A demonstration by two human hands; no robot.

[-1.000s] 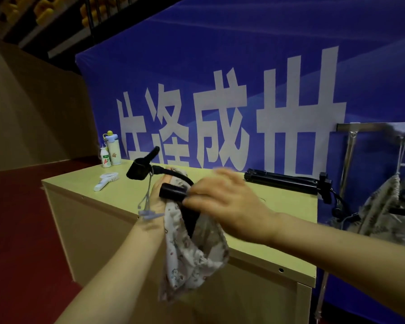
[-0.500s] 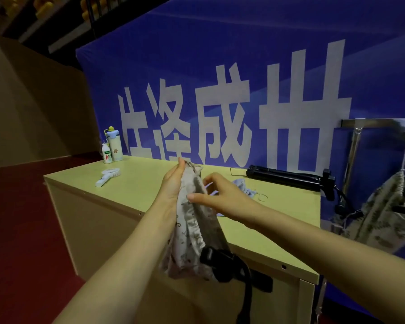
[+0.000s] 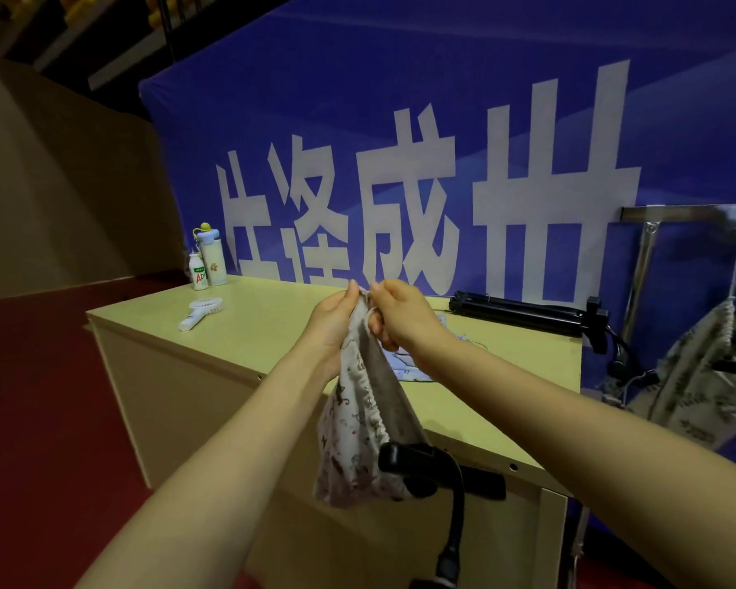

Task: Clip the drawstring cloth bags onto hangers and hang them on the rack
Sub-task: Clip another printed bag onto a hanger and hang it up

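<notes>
A white patterned drawstring bag (image 3: 360,423) hangs in front of the table edge. My left hand (image 3: 336,320) grips its top from the left. My right hand (image 3: 400,318) pinches the same top edge from the right, fingers curled round the cord. A black clip hanger (image 3: 425,465) is clamped on the bag's lower right corner and dangles down. A second light bag (image 3: 417,359) lies flat on the table behind my hands. At the right, a metal rack (image 3: 642,257) carries a patterned bag (image 3: 693,376) hung from its bar.
The pale wooden table (image 3: 247,329) holds a white handheld fan (image 3: 200,312), two bottles (image 3: 207,263) at the far left corner and a black folded tripod (image 3: 523,310) at the back right. A blue banner stands behind; red floor lies to the left.
The bag was turned over, so the black clip hanger moved from the top to the bottom. Both hands came together at the bag's upper edge.
</notes>
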